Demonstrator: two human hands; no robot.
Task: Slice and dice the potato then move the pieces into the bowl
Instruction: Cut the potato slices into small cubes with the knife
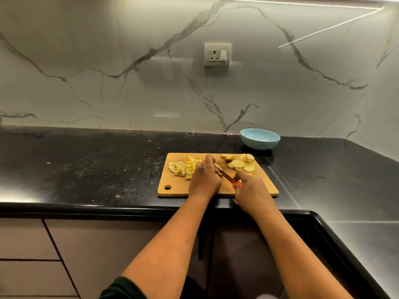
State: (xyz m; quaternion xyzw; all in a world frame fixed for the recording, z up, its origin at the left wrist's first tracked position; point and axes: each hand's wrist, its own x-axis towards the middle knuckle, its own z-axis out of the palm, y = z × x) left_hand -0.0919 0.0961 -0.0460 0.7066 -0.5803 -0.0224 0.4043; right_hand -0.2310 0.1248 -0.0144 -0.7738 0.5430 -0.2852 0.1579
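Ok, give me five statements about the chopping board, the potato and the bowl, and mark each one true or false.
1. The right hand holds a knife with a red handle. True.
2. The blue bowl already holds potato pieces. False: nothing shows inside it.
3. The diced potato lies on the left part of the wooden chopping board. True.
4. The round potato slices lie on the black counter. False: they lie on the board's right part.
5. The left hand rests on the bowl's rim. False: it is on the board, beside the blade.
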